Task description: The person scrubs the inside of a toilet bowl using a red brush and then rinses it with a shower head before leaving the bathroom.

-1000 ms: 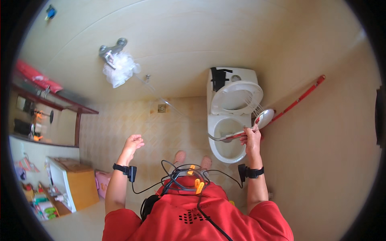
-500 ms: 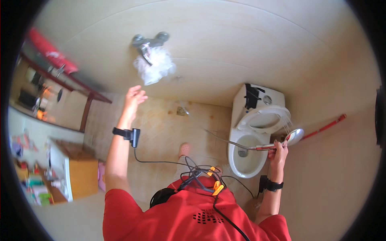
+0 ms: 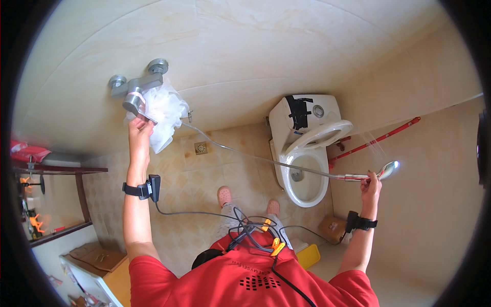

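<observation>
My left hand (image 3: 140,129) is on the lever (image 3: 147,115) of a chrome mixer tap (image 3: 144,84) fixed to the tiled wall, its fingers closed around the lever's end. A white mesh bath puff (image 3: 166,110) hangs from the tap, right beside that hand. Over at the right, my right hand (image 3: 371,187) grips a silver shower head (image 3: 389,169) by its handle, with the face tilted toward the wall. Thin jets of water (image 3: 376,146) spray from it. A grey metal hose (image 3: 240,151) runs from below the tap across to the handle.
A white toilet (image 3: 286,153) with its lid raised stands beneath the hose. Behind it a red pipe (image 3: 388,137) runs along the wall. A floor drain (image 3: 201,148) lies ahead of my pink shoes (image 3: 224,195). Black cables (image 3: 194,213) link my wrist straps. A brown-framed mirror (image 3: 79,199) is at left.
My left hand has reached forward from below the bath puff onto the tap lever. The view has shifted. My right hand still holds the spraying shower head.
</observation>
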### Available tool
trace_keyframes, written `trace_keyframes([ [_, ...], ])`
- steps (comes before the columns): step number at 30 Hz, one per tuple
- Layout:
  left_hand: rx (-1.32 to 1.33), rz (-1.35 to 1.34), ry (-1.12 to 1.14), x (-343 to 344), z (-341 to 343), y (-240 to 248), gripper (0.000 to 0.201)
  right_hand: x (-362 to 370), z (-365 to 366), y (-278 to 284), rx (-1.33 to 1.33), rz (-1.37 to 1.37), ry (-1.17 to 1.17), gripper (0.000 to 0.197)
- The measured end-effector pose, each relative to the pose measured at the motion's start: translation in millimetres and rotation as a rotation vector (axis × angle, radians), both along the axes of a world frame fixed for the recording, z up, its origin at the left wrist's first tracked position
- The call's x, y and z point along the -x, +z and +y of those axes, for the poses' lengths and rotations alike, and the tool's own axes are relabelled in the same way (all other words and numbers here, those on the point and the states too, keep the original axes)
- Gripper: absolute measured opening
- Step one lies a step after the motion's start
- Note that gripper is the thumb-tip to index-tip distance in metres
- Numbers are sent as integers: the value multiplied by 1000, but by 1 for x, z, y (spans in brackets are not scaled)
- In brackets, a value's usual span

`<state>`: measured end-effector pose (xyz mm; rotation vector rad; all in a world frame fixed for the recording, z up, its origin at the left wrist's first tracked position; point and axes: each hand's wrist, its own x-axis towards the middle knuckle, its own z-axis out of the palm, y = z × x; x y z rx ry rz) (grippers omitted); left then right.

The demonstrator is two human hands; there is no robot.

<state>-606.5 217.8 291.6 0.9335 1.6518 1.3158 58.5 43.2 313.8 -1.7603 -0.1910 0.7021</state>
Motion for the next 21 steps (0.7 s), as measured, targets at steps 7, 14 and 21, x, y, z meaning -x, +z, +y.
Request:
trace_keyframes([
  [7,4,139,-42,17,0,-10,25,-15,31,20,17,-27,-71,19],
  [14,11,305,-85,27,2,-11,25,5,74,44,-37,-119,39,16],
  [21,78,305,-42,22,6,-10,27,9,101,47,-33,-99,81,14],
])
